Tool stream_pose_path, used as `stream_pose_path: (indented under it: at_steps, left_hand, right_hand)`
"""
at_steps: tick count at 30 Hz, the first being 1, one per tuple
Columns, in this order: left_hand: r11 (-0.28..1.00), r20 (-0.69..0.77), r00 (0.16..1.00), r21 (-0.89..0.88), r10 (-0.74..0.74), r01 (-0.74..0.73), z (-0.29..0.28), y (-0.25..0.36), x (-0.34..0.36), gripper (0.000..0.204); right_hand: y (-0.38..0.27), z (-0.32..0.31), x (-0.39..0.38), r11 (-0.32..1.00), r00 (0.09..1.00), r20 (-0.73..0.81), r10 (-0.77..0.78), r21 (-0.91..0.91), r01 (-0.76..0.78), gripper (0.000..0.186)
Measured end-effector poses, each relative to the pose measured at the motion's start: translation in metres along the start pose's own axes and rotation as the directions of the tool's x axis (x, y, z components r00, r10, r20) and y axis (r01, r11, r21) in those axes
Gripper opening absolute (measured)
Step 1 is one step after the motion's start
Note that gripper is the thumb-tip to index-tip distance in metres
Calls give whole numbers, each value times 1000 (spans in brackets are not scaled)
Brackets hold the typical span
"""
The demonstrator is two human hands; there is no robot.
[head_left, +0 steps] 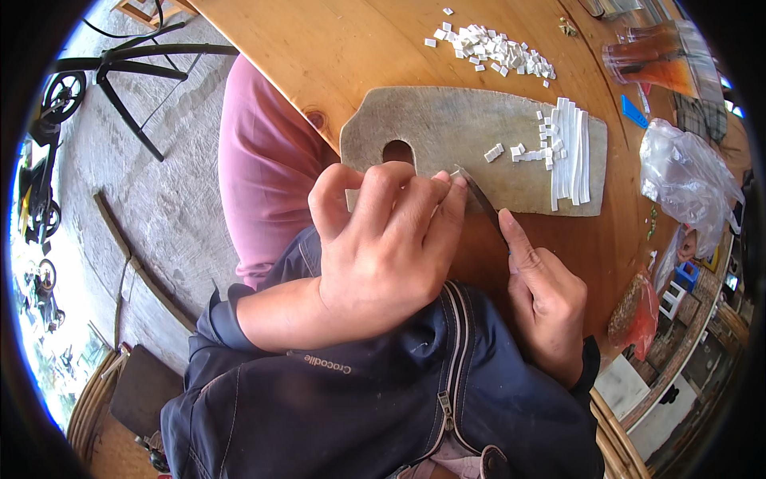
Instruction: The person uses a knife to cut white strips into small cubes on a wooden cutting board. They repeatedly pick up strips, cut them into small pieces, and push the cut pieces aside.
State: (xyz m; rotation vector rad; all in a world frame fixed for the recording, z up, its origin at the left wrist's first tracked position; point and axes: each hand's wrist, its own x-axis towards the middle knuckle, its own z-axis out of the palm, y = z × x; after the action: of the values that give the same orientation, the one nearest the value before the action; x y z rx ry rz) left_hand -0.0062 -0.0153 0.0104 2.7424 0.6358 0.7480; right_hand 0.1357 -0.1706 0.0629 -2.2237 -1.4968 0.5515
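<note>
My right hand [550,303] is closed around a small knife [483,201], its index finger stretched along the back of it. The dark blade points up and left over the near edge of a worn wooden cutting board [447,120]. My left hand [387,239] bends over that edge with curled fingers, the fingertips close to the knife's tip. A speck of white shows there; whatever the fingers pinch is hidden. Long white strips [570,152] lie side by side on the board's right part. Small cut white pieces [527,156] sit beside and on them.
Beyond the board, a heap of small white pieces [499,49] lies on the wooden table [319,40]. A blue object [634,111], a clear plastic bag [686,172] and an amber-coloured package [662,60] are at the right. A red bag [641,311] lies at the table's right edge.
</note>
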Motion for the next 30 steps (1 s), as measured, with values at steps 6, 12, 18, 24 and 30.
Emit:
stream_pose_path:
  at_steps: [6,12,18,24,30]
  left_hand:
    - [1000,32,999,-28,-11,12,-4,1,-1,46]
    - [999,-33,999,33,17,-16,0,-1,-5,42]
    - [999,9,1000,52,4,-4,-4,2,-5,44]
    - [999,2,1000,35,4,-4,-4,1,-5,42]
    - [1000,-4,1000,-20,0,0,-5,0,-4,38]
  right_hand:
    - [-9,-1,0,996,999,14,36,-81,-35,77]
    - [-1,1,-1,999,999,-32,13,-42,-15,78]
    - [-1,1,-3,1000,999,-36,-12,27,13,78]
    - [-3,4,-2,999,1000,-11,-19,37,19,77]
    - [-3,4,-1,998,1000,-7,-23,51,23,77]
